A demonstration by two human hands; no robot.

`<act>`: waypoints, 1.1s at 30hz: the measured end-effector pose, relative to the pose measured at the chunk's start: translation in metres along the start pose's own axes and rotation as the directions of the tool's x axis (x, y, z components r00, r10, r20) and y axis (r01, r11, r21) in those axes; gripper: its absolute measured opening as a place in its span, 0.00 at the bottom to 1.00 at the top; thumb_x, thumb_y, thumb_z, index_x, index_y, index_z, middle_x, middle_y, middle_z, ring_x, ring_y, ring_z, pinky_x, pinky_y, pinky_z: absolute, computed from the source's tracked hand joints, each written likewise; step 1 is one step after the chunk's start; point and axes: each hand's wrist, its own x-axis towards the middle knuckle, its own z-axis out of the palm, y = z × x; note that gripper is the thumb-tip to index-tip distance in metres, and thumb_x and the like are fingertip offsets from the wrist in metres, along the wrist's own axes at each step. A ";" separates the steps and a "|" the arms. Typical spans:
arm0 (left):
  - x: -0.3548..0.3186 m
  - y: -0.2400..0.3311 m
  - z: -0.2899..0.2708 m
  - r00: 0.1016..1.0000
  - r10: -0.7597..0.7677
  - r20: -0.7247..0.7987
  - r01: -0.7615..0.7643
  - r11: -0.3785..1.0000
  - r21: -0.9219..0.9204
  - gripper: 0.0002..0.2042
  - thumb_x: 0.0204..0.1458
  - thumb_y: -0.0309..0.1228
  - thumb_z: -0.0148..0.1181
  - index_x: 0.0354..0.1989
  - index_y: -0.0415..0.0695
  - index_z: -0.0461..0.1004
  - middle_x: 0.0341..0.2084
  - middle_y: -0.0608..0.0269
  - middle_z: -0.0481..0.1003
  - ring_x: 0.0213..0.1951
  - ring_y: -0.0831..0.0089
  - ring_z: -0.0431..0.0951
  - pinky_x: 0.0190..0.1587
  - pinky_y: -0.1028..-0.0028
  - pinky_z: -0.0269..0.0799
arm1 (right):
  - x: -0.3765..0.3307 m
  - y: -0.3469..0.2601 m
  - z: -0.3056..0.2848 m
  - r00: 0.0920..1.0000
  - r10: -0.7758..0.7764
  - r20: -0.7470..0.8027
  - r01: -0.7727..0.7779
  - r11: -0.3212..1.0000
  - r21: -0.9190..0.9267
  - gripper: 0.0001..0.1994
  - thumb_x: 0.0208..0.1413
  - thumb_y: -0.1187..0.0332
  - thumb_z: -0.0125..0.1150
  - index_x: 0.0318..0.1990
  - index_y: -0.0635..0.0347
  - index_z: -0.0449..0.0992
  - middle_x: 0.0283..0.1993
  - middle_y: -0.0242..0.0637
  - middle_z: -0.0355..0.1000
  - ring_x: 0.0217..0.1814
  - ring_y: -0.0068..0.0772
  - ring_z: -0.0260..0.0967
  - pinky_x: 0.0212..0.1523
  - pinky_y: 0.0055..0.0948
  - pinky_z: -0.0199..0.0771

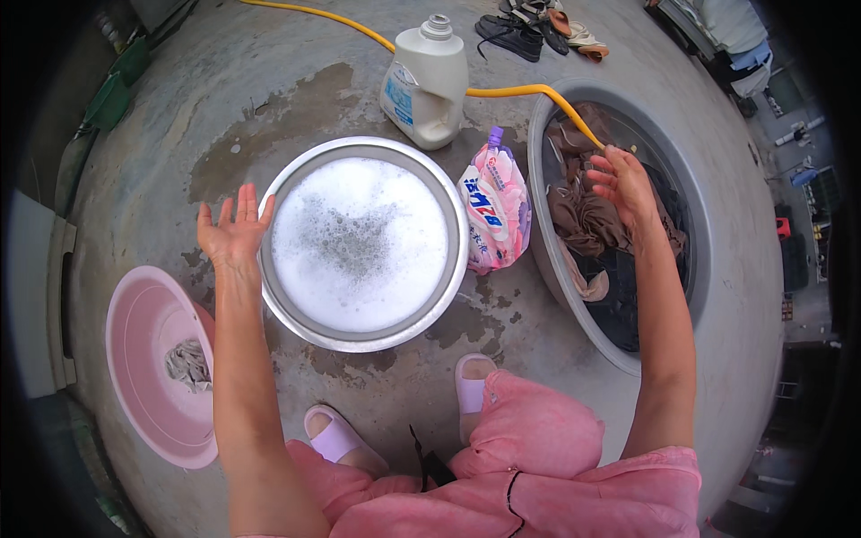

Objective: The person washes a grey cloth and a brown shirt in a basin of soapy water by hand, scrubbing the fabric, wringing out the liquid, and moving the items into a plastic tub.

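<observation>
My left hand (235,226) is held palm up with its fingers spread, at the left rim of a metal basin (296,325). White suds (359,242) fill the basin, with larger bubbles in the middle. My right hand (625,186) is raised over a large grey oval tub (560,260), its fingers apart. A yellow hose (502,91) crosses the tub's rim and ends at or behind those fingertips; contact is unclear. Brown and dark wet clothes (587,215) lie in the tub. Between basin and tub rests a pink-and-white detergent pouch (496,211) with a purple cap.
Behind the basin stands an uncapped pale detergent jug (427,85). At left, a pink basin (148,394) holds a grey cloth (186,365). Several shoes (529,31) lie at the back. My feet in lilac slippers (336,438) are on the partly wet concrete floor (296,117).
</observation>
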 end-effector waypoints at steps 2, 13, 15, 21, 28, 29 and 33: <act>0.002 -0.006 0.003 0.999 -0.031 0.018 0.030 0.999 0.017 0.30 0.56 0.46 0.39 0.64 0.50 0.40 0.59 0.53 0.55 0.59 0.63 0.60 0.58 0.43 0.48 | 0.006 0.021 -0.057 0.977 0.051 -0.208 -0.062 0.997 -0.048 0.18 0.55 0.56 0.52 0.48 0.59 0.64 0.41 0.34 0.69 0.34 0.23 0.69 0.28 0.21 0.70; 0.013 -0.051 0.035 0.957 -0.291 0.021 0.276 0.926 0.259 0.15 0.58 0.35 0.38 0.45 0.35 0.61 0.38 0.58 0.73 0.42 0.70 0.72 0.52 0.62 0.63 | -0.024 0.095 -0.060 0.960 -0.054 0.273 0.272 0.398 -0.876 0.38 0.41 0.63 0.68 0.61 0.42 0.55 0.66 0.44 0.46 0.68 0.47 0.39 0.62 0.40 0.49; 0.003 -0.068 0.046 0.964 -0.266 0.009 0.249 0.912 0.326 0.14 0.57 0.33 0.38 0.45 0.35 0.63 0.37 0.59 0.73 0.42 0.71 0.73 0.51 0.63 0.63 | -0.025 0.108 -0.052 0.974 -0.103 0.200 0.218 0.217 -0.951 0.35 0.41 0.61 0.67 0.59 0.41 0.58 0.67 0.41 0.44 0.69 0.46 0.39 0.62 0.41 0.49; -0.024 -0.103 0.059 0.947 -0.320 0.026 0.269 0.836 0.478 0.13 0.56 0.30 0.40 0.40 0.36 0.70 0.33 0.62 0.73 0.38 0.74 0.73 0.51 0.66 0.64 | 0.009 0.139 -0.077 0.980 -0.201 -0.012 0.113 0.596 -0.795 0.14 0.48 0.61 0.59 0.39 0.55 0.66 0.52 0.46 0.63 0.52 0.50 0.61 0.48 0.41 0.62; -0.032 -0.137 0.054 0.918 -0.398 -0.001 0.329 0.756 0.566 0.11 0.55 0.28 0.42 0.40 0.37 0.71 0.31 0.64 0.74 0.34 0.77 0.74 0.49 0.69 0.66 | 0.035 0.138 -0.126 0.943 -0.039 -0.331 0.018 0.998 -0.068 0.14 0.56 0.59 0.49 0.34 0.65 0.68 0.31 0.34 0.67 0.35 0.31 0.62 0.37 0.29 0.62; -0.032 -0.137 0.052 0.916 -0.402 0.003 0.327 0.749 0.576 0.11 0.55 0.27 0.43 0.39 0.37 0.71 0.31 0.65 0.73 0.34 0.77 0.73 0.49 0.69 0.66 | 0.033 0.122 -0.130 0.915 0.057 -0.399 0.001 0.990 0.143 0.15 0.56 0.60 0.48 0.37 0.66 0.68 0.35 0.36 0.68 0.38 0.32 0.64 0.39 0.29 0.63; -0.034 -0.141 0.055 0.912 -0.410 0.019 0.327 0.755 0.569 0.10 0.54 0.26 0.43 0.39 0.37 0.71 0.31 0.65 0.72 0.34 0.77 0.73 0.48 0.70 0.66 | 0.033 0.088 -0.165 0.864 0.216 -0.455 0.048 0.864 0.502 0.20 0.56 0.61 0.46 0.49 0.67 0.65 0.48 0.47 0.68 0.50 0.40 0.65 0.49 0.35 0.66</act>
